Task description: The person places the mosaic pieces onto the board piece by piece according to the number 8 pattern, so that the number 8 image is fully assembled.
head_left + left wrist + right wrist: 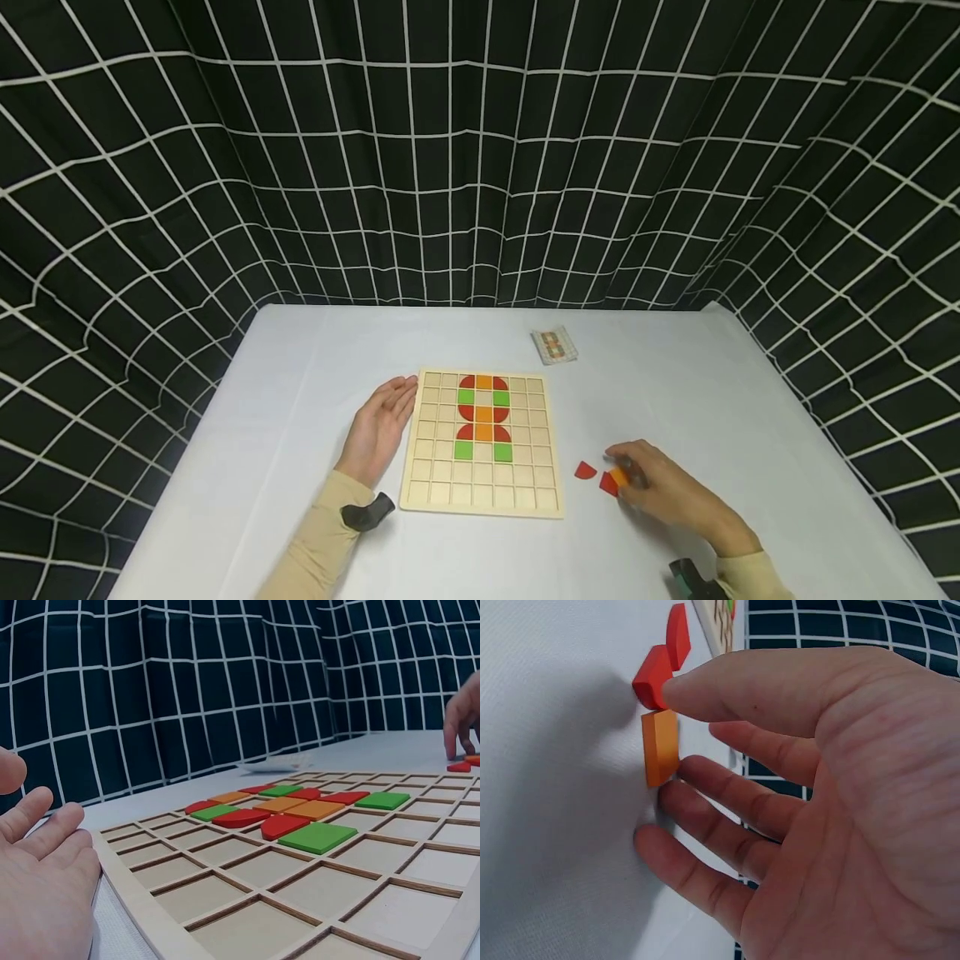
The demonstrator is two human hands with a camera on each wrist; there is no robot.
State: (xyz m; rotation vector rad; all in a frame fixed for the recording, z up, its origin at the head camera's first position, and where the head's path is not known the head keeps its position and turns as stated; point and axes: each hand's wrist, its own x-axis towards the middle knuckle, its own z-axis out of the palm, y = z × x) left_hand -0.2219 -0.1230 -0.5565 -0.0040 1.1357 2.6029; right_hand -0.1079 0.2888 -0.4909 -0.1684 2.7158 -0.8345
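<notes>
A wooden grid board point(480, 492) lies on the white table, with red quarter-round, orange square and green square tiles set in its upper middle cells. Along the board's left edge rests my left hand point(380, 429), palm up with relaxed fingers, its fingertips touching or nearly touching the rim. Right of the board, my right hand point(667, 492) is over the loose tiles, fingers bent and spread. An orange tile point(660, 748) lies near its fingertips, and the thumb tip overlaps a red tile point(652, 675); I cannot tell whether they touch. Another red tile point(585, 471) lies nearer the board.
A small stack of pattern cards point(555, 345) lies behind the board, toward the back of the table point(337, 350). Black curtains with a white grid point(480, 167) enclose the back and sides.
</notes>
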